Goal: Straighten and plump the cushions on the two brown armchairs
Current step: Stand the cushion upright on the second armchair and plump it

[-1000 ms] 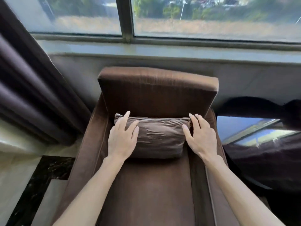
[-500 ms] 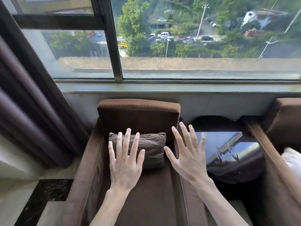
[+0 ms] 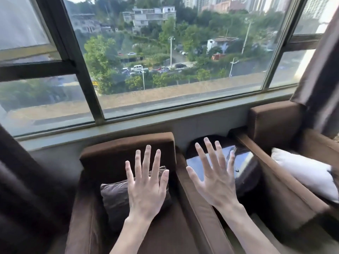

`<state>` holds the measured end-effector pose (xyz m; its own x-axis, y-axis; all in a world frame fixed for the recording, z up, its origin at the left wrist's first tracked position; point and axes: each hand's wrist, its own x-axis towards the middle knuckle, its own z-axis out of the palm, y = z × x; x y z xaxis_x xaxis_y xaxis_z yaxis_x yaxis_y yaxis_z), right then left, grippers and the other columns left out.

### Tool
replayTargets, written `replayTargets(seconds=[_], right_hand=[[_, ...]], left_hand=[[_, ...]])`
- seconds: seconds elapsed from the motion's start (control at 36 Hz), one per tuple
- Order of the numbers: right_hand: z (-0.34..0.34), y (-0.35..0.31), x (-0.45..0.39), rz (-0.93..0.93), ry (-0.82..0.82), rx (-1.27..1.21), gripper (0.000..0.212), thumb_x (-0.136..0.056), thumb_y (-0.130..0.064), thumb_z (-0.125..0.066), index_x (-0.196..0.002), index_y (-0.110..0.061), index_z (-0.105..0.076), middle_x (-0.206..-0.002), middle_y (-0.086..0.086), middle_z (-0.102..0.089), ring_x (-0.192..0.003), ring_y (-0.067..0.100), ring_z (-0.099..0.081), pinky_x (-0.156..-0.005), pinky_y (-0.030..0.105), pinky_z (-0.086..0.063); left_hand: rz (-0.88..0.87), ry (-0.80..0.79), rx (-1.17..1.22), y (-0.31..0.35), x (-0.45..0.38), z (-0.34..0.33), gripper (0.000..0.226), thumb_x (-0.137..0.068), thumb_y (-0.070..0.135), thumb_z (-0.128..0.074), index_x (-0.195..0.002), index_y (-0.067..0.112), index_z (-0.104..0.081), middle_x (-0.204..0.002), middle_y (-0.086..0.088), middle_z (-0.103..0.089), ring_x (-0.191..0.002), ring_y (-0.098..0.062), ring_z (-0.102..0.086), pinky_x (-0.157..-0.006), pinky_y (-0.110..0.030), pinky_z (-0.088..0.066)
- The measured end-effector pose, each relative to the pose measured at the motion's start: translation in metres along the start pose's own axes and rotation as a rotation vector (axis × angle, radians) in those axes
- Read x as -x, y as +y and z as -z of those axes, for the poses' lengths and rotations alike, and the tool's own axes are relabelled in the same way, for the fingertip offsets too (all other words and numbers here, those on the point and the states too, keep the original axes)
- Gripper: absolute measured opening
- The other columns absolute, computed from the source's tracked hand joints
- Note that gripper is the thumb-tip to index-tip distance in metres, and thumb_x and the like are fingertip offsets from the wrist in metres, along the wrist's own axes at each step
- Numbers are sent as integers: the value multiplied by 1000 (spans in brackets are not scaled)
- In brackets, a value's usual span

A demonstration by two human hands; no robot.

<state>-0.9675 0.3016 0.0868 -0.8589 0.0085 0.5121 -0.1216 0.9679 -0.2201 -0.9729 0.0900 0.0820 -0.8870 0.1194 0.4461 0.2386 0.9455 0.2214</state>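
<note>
A brown armchair [image 3: 126,149] stands below the window, with a small brown cushion [image 3: 114,197] leaning against its backrest. My left hand [image 3: 145,187] hovers in front of that cushion, fingers spread and holding nothing. My right hand [image 3: 214,178] is raised over the chair's right arm, also spread and empty. A second brown armchair [image 3: 275,123] stands at the right, with a white cushion [image 3: 304,171] lying on its seat.
A glossy dark side table [image 3: 244,162] sits between the two chairs. Dark curtains hang at the left [image 3: 22,176] and at the upper right [image 3: 319,70]. A wide window with a grey sill [image 3: 146,123] runs behind both chairs.
Both hands have come off the brown cushion and lifted with fingers spread. The view has pulled back and turned right, bringing the second armchair and its white cushion into sight.
</note>
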Motion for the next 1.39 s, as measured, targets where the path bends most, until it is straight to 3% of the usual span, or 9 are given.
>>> replayTargets(seconds=[0.19, 0.39, 0.53, 0.72, 0.89, 1.11, 1.28, 1.39], right_hand=[[33, 11, 35, -219, 44, 123, 77, -95, -67, -38, -162, -36, -15, -172, -8, -3, -159, 22, -2, -121, 70, -7], [76, 41, 91, -482, 117, 214, 76, -95, -68, -35, -162, -37, -14, -172, -7, -6, -159, 22, -3, -123, 66, -2], [111, 76, 130, -613, 133, 318, 77, -94, -68, -35, -162, -34, -20, -172, -3, -11, -159, 25, -9, -121, 70, -9], [166, 143, 198, -788, 163, 439, 74, -95, -67, -35, -160, -32, -27, -171, -1, -17, -158, 27, -14, -121, 69, -10], [213, 210, 261, -889, 194, 539, 74, -96, -66, -34, -160, -30, -29, -171, 1, -19, -157, 28, -19, -119, 70, -14], [275, 310, 307, -939, 236, 588, 74, -97, -71, -25, -160, -32, -28, -172, -1, -11, -158, 28, -11, -120, 68, -14], [305, 383, 310, -959, 233, 595, 76, -97, -73, -24, -162, -34, -18, -173, -3, -2, -159, 24, 4, -123, 63, -1], [315, 433, 297, -975, 236, 574, 77, -96, -75, -22, -162, -36, -14, -173, -5, 0, -159, 23, 7, -123, 64, -1]], left_hand=[[-226, -53, 97, 28, -13, -3, 62, -102, 58, -12, -158, 31, -14, -168, 4, 1, -155, -24, 1, -121, -59, -6], [-440, -94, 204, 95, -4, -10, 58, -102, 56, -17, -157, 37, -17, -168, 3, -3, -155, -26, -1, -121, -63, -8], [-547, -128, 256, 155, 8, -16, 59, -101, 55, -24, -157, 35, -20, -168, 1, -7, -155, -29, -8, -120, -63, -13], [-706, -196, 337, 260, 35, -37, 62, -101, 58, -16, -158, 34, -13, -168, 5, 5, -155, -24, 5, -123, -56, -5], [-861, -251, 397, 367, 68, -62, 60, -100, 58, -20, -157, 38, -15, -169, 2, 2, -155, -28, 3, -120, -62, -12], [-910, -223, 484, 500, 93, -73, 62, -100, 60, -18, -156, 35, -23, -168, -1, -9, -155, -28, -9, -119, -61, -14], [-907, -190, 485, 576, 85, -88, 62, -99, 57, -23, -156, 34, -22, -168, -1, -6, -155, -26, -5, -120, -61, -12], [-910, -191, 467, 625, 68, -106, 64, -98, 58, -26, -157, 32, -23, -168, 0, -6, -155, -27, -4, -120, -61, -12]])
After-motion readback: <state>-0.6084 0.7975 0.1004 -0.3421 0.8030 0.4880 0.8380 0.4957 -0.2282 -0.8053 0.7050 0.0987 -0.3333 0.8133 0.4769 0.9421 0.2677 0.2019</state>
